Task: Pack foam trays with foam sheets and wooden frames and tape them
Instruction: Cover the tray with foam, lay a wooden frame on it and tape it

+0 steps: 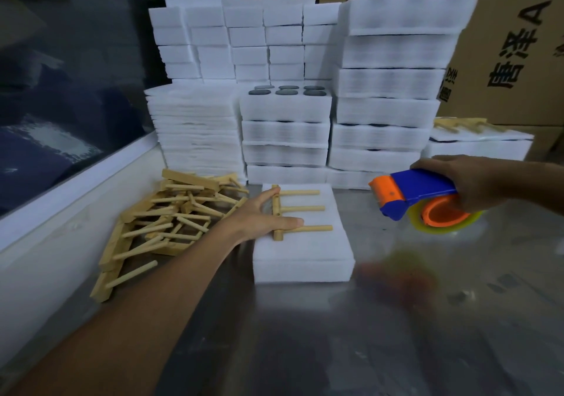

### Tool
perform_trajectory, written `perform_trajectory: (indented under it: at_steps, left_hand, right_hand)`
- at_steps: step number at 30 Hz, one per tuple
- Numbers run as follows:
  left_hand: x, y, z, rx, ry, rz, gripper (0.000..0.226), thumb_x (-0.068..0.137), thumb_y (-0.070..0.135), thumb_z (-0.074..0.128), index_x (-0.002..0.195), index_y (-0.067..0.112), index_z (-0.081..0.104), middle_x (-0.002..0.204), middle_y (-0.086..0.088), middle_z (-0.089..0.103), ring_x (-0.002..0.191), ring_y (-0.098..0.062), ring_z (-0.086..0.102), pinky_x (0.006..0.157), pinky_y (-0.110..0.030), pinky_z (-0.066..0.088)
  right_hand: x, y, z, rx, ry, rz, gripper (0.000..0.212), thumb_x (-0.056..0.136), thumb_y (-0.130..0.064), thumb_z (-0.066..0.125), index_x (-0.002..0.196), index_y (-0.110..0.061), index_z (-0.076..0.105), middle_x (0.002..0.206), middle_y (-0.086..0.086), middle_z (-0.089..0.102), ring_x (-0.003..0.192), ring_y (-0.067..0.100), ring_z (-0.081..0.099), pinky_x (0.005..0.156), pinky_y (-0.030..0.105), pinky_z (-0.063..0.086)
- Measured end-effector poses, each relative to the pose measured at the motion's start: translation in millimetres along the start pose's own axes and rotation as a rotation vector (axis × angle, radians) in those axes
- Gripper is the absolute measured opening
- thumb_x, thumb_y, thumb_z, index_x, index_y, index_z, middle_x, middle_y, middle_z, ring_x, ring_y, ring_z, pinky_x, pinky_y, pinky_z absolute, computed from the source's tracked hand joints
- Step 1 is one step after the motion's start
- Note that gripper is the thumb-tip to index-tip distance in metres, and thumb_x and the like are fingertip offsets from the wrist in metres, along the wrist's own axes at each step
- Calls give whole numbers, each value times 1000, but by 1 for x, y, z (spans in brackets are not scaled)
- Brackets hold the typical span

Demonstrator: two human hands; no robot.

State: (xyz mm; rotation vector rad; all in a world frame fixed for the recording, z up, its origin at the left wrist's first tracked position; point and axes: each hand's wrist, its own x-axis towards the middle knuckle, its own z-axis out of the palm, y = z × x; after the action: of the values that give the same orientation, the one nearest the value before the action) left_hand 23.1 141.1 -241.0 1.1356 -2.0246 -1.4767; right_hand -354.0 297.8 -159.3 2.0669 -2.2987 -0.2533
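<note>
A white foam tray [302, 255] covered by a foam sheet lies on the steel table in front of me. On top of it rests a wooden frame [300, 209] with three dowels pointing right. My left hand [262, 215] presses the frame's left bar with straight, spread fingers. My right hand [470, 182] grips a blue and orange tape dispenser [421, 196] holding a roll of clear tape, held in the air to the right of the tray and apart from it.
A heap of wooden frames [164, 221] lies left of the tray. Stacks of foam trays and sheets [287, 127] stand behind it, one with dark discs in its holes. Another tray with a frame [476, 139] sits at the right. Cardboard boxes [500, 45] line the back.
</note>
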Motion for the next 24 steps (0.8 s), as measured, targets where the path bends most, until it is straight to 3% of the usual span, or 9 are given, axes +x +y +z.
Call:
perform_trajectory:
  at_steps: [6, 10, 12, 15, 22, 24]
  left_hand:
    - [0, 0, 3, -26, 10, 4, 112, 44, 54, 89, 145, 46, 40, 152, 4, 32, 120, -9, 37, 88, -22, 42]
    - [0, -1, 3, -37, 17, 8, 107, 51, 49, 90, 145, 45, 39, 152, 5, 33, 115, -6, 37, 70, -12, 40]
    - [-1, 1, 4, -31, 22, 8, 111, 47, 52, 89, 145, 45, 38, 152, 5, 33, 114, -7, 37, 69, -12, 40]
    - [-2, 2, 4, -19, 28, 5, 116, 40, 57, 87, 145, 47, 38, 153, 4, 32, 115, -8, 37, 76, -18, 42]
    - [-2, 1, 5, -31, 31, 15, 116, 40, 57, 87, 145, 46, 38, 153, 4, 32, 119, -9, 39, 76, -17, 42]
    - [-3, 1, 5, -40, 34, 20, 113, 43, 54, 88, 145, 46, 38, 153, 4, 31, 116, -8, 37, 71, -14, 41]
  right_hand:
    - [-1, -14, 16, -207, -12, -4, 91, 76, -46, 70, 150, -34, 18, 134, -5, 47, 106, 17, 55, 85, 32, 49]
    - [6, -37, 23, -340, 77, -59, 80, 74, -57, 65, 141, -37, 26, 111, -6, 52, 91, 15, 55, 76, 32, 51]
    - [10, -50, 23, -408, 111, -76, 72, 74, -55, 63, 136, -37, 30, 102, -6, 49, 85, 16, 52, 68, 29, 44]
    - [19, -73, 20, -468, 130, -104, 63, 81, -47, 62, 136, -34, 35, 108, -1, 55, 90, 19, 56, 70, 29, 38]
    - [36, -110, 5, -550, 137, -168, 60, 83, -38, 65, 137, -31, 40, 118, 6, 57, 101, 25, 59, 83, 35, 46]
    - [40, -116, -2, -565, 125, -181, 55, 82, -34, 64, 133, -31, 43, 115, 5, 57, 99, 25, 58, 84, 35, 47]
